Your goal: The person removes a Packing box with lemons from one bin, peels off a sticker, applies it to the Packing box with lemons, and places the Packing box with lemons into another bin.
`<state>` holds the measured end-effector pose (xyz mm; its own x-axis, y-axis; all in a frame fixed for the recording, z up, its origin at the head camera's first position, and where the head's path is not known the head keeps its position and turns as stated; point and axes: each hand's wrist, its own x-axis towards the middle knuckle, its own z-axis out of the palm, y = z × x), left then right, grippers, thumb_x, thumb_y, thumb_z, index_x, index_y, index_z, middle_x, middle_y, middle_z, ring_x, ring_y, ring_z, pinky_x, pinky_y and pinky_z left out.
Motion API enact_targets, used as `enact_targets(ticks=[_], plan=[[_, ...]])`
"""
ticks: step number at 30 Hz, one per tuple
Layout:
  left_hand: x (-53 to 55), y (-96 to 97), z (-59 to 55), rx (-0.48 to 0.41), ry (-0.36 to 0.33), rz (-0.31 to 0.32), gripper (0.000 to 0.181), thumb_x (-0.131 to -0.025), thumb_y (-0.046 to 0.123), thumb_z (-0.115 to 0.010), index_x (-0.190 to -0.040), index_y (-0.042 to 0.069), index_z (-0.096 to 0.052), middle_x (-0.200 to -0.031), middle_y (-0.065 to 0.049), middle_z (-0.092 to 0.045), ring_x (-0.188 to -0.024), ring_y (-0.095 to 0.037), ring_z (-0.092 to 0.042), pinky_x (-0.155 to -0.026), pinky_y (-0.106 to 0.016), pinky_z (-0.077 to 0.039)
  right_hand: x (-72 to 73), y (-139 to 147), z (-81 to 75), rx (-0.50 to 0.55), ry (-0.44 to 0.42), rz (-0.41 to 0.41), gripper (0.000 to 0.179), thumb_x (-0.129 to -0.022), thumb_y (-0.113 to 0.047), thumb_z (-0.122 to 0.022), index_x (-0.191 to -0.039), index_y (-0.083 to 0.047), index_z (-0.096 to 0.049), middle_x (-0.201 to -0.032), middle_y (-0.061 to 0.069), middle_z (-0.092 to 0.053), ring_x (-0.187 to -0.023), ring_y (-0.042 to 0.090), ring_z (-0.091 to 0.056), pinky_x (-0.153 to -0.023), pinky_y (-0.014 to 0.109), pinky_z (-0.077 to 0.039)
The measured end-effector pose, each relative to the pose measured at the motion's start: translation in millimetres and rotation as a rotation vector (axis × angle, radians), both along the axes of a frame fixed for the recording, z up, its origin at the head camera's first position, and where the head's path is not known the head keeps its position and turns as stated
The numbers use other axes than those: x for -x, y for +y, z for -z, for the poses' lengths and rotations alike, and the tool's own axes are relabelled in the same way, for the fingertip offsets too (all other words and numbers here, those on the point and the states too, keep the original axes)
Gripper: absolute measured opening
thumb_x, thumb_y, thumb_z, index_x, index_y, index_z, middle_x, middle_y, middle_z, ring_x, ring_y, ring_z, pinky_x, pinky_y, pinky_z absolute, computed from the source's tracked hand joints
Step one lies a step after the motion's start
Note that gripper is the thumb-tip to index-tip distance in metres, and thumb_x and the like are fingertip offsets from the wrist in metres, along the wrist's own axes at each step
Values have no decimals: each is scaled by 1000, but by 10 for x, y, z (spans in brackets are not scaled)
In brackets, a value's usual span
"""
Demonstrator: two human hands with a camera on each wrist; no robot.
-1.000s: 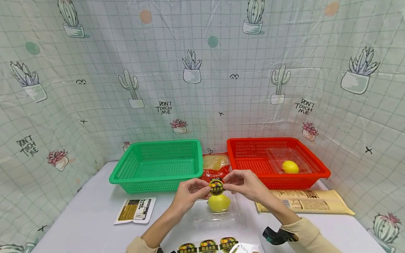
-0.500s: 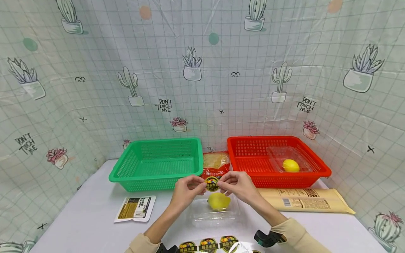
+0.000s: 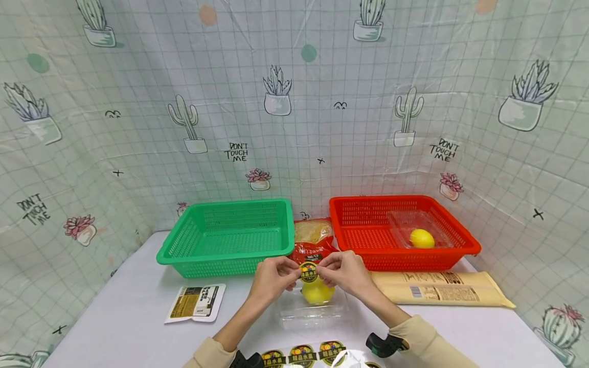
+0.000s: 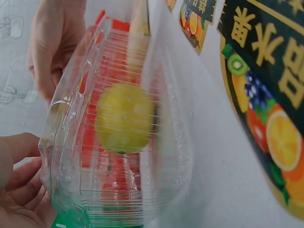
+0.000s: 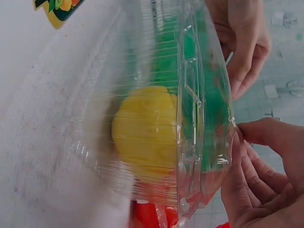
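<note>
A round black-and-gold sticker [image 3: 309,272] with a fruit picture is stretched upright between my two hands. My left hand [image 3: 272,278] pinches its left edge and my right hand [image 3: 347,273] its right edge. Just below stands a shut clear plastic box [image 3: 313,314] with a yellow lemon [image 3: 317,292] inside. From the left wrist, the box wall [image 4: 123,190] with the lemon [image 4: 124,118] behind it fills the middle, the left hand [image 4: 23,183] at its upper edge. The right wrist view shows the right hand [image 5: 266,171] at that same edge; the sticker is not discernible there.
A sheet of similar stickers [image 3: 302,356] lies at the front. Behind are a green basket [image 3: 225,266] and a red basket [image 3: 405,260] holding another clear box with a lemon [image 3: 422,238]. A red bag [image 3: 313,250], a white pouch [image 3: 195,303] and a long beige pack [image 3: 446,291] surround the work.
Both hands have shifted slightly left with the sticker, then lowered it a little toward the top of the box. The right forearm has come inward. Both pinches stay on the sticker.
</note>
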<state>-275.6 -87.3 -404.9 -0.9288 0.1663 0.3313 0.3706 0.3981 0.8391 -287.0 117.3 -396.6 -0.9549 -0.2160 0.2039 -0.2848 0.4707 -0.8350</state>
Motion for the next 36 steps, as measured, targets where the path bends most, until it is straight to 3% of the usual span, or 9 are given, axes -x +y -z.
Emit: enact_targets(ticks=[9,15,25,36], plan=[[-18,-35,-47,117,-35,12,9,-84,9,-74,-88,1,-75,-72,-9,-74,-51,-8,-65,-50,-25,-55,25,-13,36,-6,-68,-46,16,-83,-15,-78,-83,0,-75,-66,8,-72,-54,15,-69,-54,30,-58],[-9,-65,-103,116,-78,65,7,-84,5,-73,-87,-1,-74,-73,-14,-74,-51,-13,-67,-53,-35,-58,7,-36,17,-46,-58,-50,13,-82,-15,-78,-81,-2,-76,-64,6,-71,-53,13,-67,-53,29,-58],[25,-71,-140,141,-101,94,5,-83,3,-72,-82,-2,-72,-71,-20,-72,-48,-10,-63,-48,-29,-55,18,-51,-37,-88,-86,-48,12,-81,-14,-79,-76,-4,-75,-63,5,-70,-53,11,-67,-53,28,-58],[42,-61,-106,164,-114,85,3,-78,2,-72,-81,2,-70,-65,-8,-71,-46,-8,-60,-45,-22,-49,46,-24,-29,-60,-127,-89,14,-79,-11,-80,-80,1,-73,-65,8,-72,-54,12,-68,-53,29,-58]])
